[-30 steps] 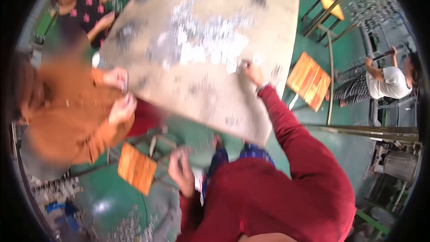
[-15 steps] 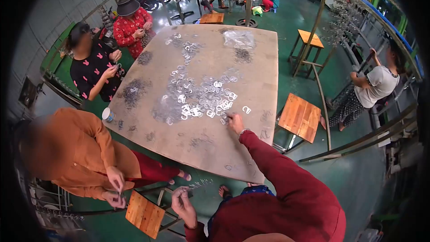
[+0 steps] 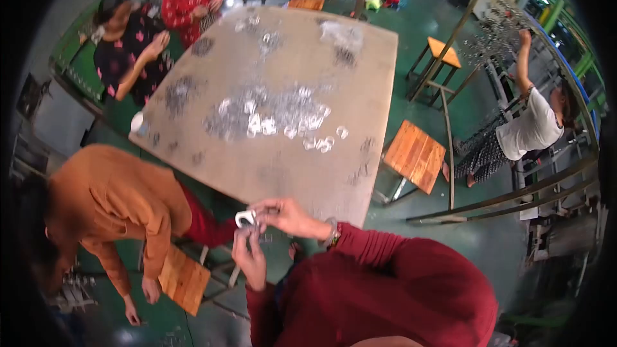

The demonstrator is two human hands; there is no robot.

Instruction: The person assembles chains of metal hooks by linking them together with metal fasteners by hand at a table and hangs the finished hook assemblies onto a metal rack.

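- Clip (image 3: 245,218), small and metal, sitting below the table (image 3: 283,173) edge, pinched in right hand (image 3: 286,216) fingertips.
- Left hand (image 3: 249,258) rising just beneath, fingers curling up, touching it.
- Clip pile (image 3: 276,114) lying mid-table, well apart.
- Person in orange (image 3: 116,199) bending nearby.

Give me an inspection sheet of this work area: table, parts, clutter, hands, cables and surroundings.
Surface: large bare wooden table, worn and smudged.
Job's things: small shiny metal ring-shaped piece held between both hands; loose heap of similar shiny metal pieces mid-table.
Clutter: dark piles of small parts near the left edge; clear plastic bag at the far end; small white cup at the left edge.
Hands: right hand pinches the piece; left hand meets it from below.
Cables: nothing seen.
Surroundings: green floor; orange wooden stools; other seated people at the table's left side; a person in a white top reaching up to a hanging rack.
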